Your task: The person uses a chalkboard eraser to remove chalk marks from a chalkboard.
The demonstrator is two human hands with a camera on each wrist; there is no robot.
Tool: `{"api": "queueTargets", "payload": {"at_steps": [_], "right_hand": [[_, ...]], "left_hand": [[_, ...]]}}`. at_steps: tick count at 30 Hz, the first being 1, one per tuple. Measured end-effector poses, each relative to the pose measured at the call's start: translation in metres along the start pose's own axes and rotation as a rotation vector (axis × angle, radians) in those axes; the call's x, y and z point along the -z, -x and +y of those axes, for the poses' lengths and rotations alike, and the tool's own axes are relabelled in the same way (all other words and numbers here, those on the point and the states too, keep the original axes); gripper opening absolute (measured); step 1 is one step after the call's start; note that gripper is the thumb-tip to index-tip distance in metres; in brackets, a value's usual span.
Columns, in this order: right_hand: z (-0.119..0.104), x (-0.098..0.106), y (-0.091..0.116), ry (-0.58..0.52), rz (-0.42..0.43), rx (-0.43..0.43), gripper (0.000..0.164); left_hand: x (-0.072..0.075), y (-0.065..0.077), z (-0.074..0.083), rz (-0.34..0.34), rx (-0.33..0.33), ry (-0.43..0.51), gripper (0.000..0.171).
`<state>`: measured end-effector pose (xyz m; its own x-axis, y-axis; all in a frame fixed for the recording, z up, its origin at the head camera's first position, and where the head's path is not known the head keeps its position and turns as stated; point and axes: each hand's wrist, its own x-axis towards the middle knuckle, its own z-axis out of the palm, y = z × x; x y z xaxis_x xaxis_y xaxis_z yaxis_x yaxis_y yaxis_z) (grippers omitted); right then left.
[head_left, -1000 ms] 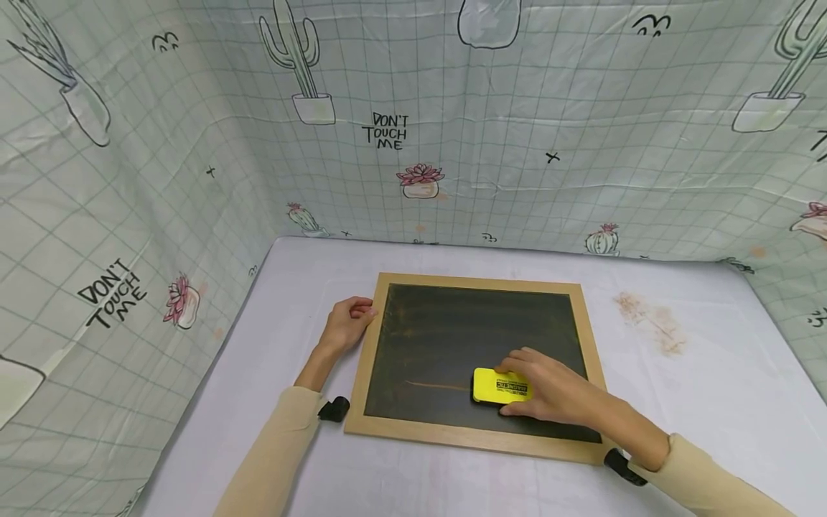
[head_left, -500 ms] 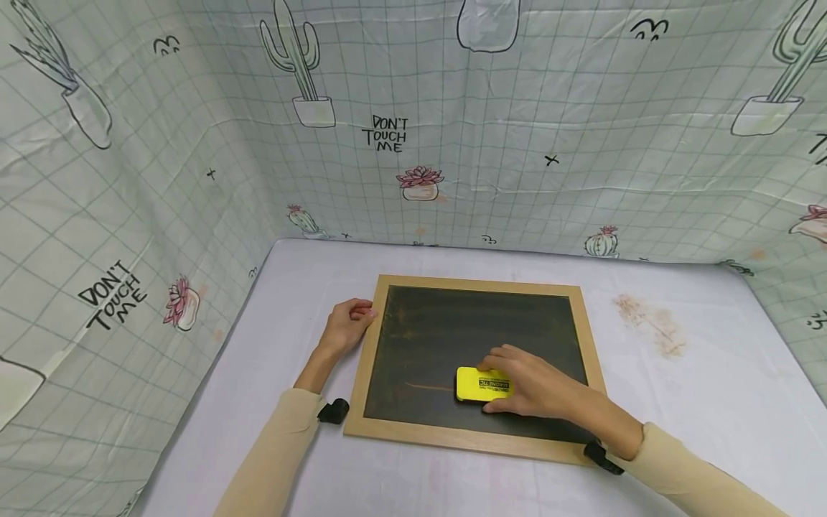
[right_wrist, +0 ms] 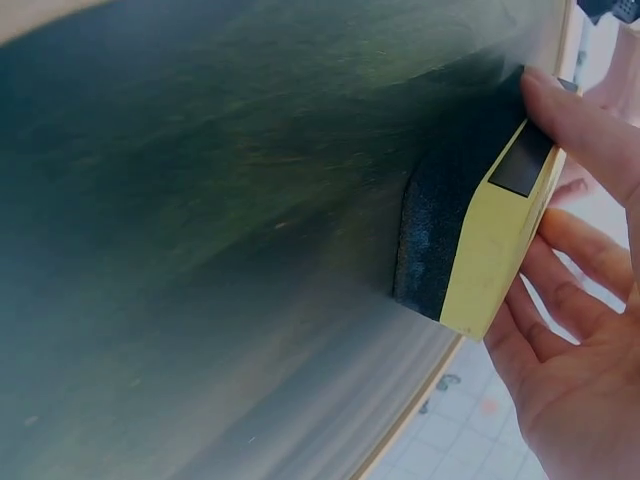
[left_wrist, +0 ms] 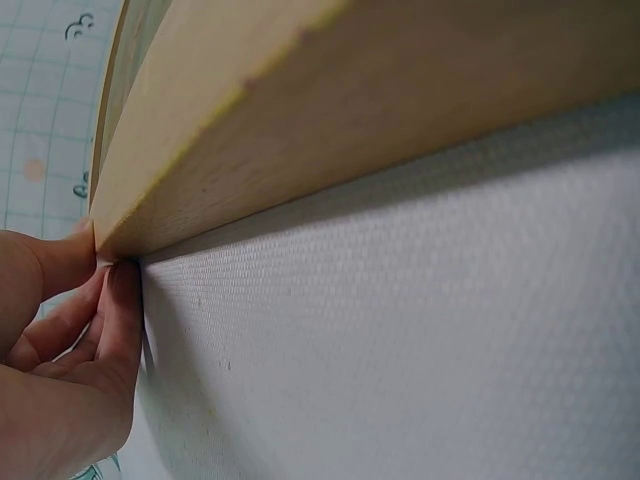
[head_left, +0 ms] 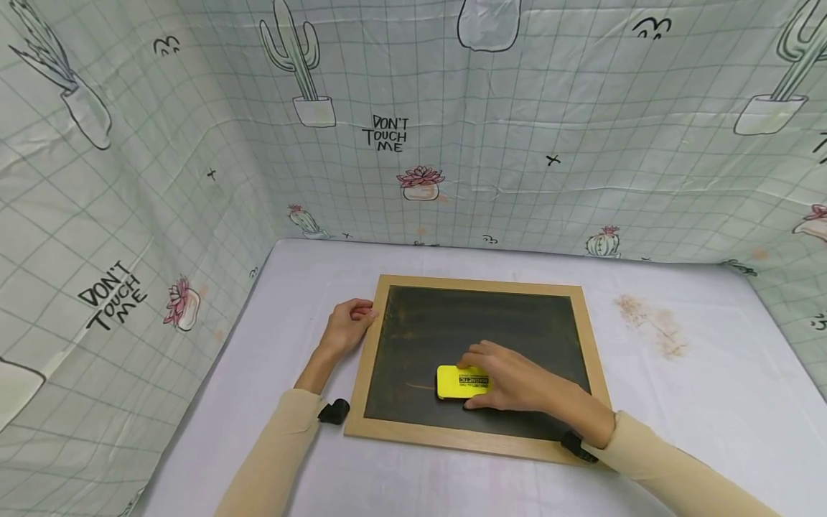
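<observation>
A wood-framed chalkboard (head_left: 504, 316) lies flat in front of me. My right hand (head_left: 517, 377) grips a yellow board eraser (head_left: 449, 382), thumb on one long side and fingers on the other. In the right wrist view the dark felt (right_wrist: 428, 245) of the eraser faces down onto the board. Just left of the eraser runs a short, faint orange chalk line (head_left: 418, 386). At the board's left edge, my left hand (head_left: 345, 327) pinches the wooden frame (left_wrist: 260, 130); in the left wrist view its thumb is at the upper edge and its curled fingers are below.
The board lies on a white-covered table (head_left: 304, 280). Reddish-brown chalk smudges (head_left: 649, 323) mark the cloth right of the board. A cactus-print curtain (head_left: 491, 108) encloses the back and sides. Black wrist devices show at the left cuff (head_left: 334, 411) and the right cuff (head_left: 577, 446).
My right hand has slid the eraser leftward across the board, over part of the orange line, whose visible stretch is now shorter. The left hand stays in place on the frame.
</observation>
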<state>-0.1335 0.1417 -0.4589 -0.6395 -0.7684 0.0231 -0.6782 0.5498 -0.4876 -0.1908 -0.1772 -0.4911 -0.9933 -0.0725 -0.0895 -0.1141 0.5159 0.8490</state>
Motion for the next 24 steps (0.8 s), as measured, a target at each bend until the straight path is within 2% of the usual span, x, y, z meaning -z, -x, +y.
{"api": "queueTargets", "payload": {"at_steps": [24], "right_hand": [[-0.024, -0.013, -0.049, -0.006, -0.096, 0.067, 0.055]], "left_hand": [[0.002, 0.001, 0.002, -0.01, 0.009, 0.007, 0.028]]}}
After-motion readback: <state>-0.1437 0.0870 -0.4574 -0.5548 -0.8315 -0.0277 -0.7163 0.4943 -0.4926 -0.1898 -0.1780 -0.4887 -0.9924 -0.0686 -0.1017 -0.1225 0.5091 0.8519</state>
